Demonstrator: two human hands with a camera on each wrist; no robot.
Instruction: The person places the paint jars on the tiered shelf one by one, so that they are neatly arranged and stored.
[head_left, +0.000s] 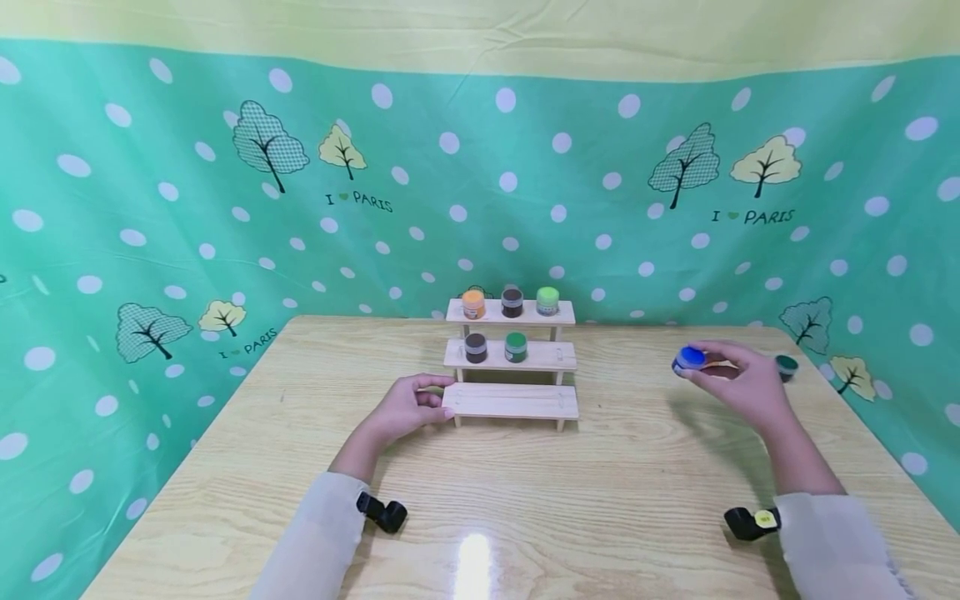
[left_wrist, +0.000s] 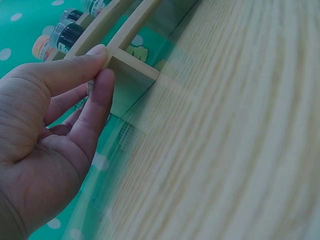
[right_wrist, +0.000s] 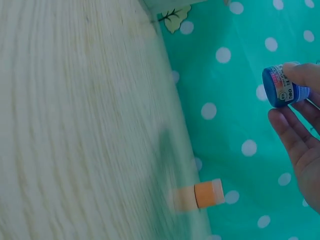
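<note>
My left hand [head_left: 408,407] pinches the left end of the lowest step of a three-step wooden stand [head_left: 513,402]. In the left wrist view, thumb and forefinger close on the end of that step [left_wrist: 132,65]. My right hand [head_left: 746,387] holds a blue paint jar [head_left: 690,359] by thumb and fingertips, raised over the right part of the table. The right wrist view shows this jar tipped on its side, its label [right_wrist: 282,84] visible. Orange [head_left: 473,305], dark [head_left: 512,303] and light green [head_left: 547,301] jars stand on the top step.
On the middle step stand a dark jar [head_left: 476,348] and a green jar [head_left: 515,347]. A dark green jar [head_left: 786,367] is near the right table edge, behind my right hand. An orange jar [right_wrist: 207,194] stands on the table [right_wrist: 90,125]. Polka-dot cloth [head_left: 562,183] hangs behind.
</note>
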